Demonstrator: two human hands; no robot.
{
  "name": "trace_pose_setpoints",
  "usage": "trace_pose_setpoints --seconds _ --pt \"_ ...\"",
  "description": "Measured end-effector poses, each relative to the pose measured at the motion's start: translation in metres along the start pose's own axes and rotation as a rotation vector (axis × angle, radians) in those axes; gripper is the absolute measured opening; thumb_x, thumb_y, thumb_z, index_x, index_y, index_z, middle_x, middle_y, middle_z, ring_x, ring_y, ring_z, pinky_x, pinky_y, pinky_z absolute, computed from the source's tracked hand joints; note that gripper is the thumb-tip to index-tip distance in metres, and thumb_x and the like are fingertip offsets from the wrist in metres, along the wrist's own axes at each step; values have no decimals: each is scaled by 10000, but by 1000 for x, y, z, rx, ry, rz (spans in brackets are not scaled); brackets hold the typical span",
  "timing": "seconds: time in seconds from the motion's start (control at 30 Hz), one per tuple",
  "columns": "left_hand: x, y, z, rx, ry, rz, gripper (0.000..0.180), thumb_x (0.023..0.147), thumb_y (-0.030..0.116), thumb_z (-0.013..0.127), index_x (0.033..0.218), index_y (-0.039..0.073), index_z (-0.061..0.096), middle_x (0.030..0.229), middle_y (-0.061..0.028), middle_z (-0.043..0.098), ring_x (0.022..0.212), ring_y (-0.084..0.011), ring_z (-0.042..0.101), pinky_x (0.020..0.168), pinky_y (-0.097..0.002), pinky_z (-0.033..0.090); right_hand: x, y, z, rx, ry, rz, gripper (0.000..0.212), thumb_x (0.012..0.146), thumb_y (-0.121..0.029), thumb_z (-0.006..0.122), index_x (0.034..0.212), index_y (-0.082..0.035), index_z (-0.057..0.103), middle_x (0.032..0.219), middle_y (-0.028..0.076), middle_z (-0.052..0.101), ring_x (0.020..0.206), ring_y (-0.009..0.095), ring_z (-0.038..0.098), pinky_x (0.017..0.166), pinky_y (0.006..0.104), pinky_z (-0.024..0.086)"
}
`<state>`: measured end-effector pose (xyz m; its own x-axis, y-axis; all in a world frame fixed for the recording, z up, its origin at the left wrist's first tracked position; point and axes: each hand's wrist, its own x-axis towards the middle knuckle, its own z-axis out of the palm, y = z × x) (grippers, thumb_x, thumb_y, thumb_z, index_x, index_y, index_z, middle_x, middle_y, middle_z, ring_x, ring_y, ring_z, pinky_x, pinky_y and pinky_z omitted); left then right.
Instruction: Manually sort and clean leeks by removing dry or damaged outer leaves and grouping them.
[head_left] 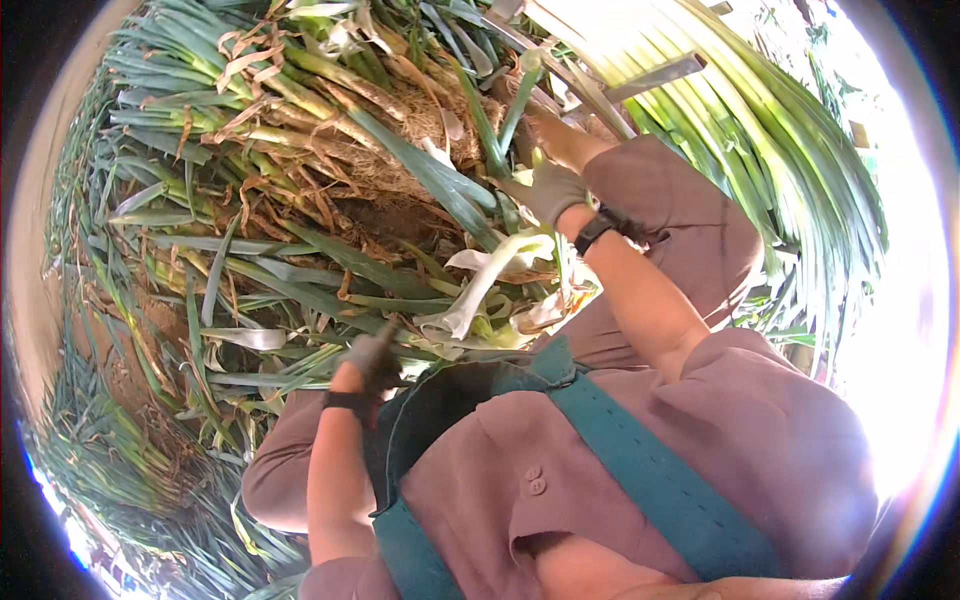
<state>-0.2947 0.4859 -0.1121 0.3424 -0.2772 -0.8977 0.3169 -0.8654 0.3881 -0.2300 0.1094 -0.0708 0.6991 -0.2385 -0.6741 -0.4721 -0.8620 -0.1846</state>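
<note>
Right hand [553,192], gloved, is curled around a leek stalk [540,161], pale green beside splayed darker leaves [484,125].

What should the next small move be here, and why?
Probably bring the left hand up toward the right hand: the right seems to hold a pale-green stalk, while the left is apart from it, lower down beside loose leaves.

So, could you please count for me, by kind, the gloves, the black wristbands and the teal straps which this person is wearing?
Gloves: 2
Black wristbands: 2
Teal straps: 2
Total: 6
</note>
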Motion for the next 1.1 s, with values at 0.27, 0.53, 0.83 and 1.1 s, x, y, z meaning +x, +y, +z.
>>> trace_pose_setpoints --seconds 0.27,0.53,0.83,1.1 --pt "62 46 87 108 -179 113 649 889 499 618 1238 -47 580 1029 -204 687 886 -307 674 752 -391 531 56 96 111 61 -258 -6 1012 697 -787 598 1390 -54 520 1396 184 530 1257 310 533 1031 379 422" --pt "97 36 113 59 72 41 613 898 465 615 1235 -46 583 1041 -196 685 906 -294 669 776 -381 523 65 94 202 648 -759 -252 905 703 -631 745 1392 -88 523 1403 117 541 1274 286 505 1054 367 399" --pt "88 7 120 -26 41 -8 573 908 427 611 1232 -45 587 1054 -187 683 927 -279 663 802 -371 514 27 46 155 348 -339 3 898 672 -587 794 1359 -69 537 1326 131 591 1184 270 552 1003 349 437" --pt "89 9 103 -91 72 62 537 917 393 607 1229 -44 590 1065 -179 681 947 -265 657 825 -362 506 59 84 211 500 -966 222 511 898 -411 681 1282 -79 621 1224 11 652 1044 128 578 876 304 468"
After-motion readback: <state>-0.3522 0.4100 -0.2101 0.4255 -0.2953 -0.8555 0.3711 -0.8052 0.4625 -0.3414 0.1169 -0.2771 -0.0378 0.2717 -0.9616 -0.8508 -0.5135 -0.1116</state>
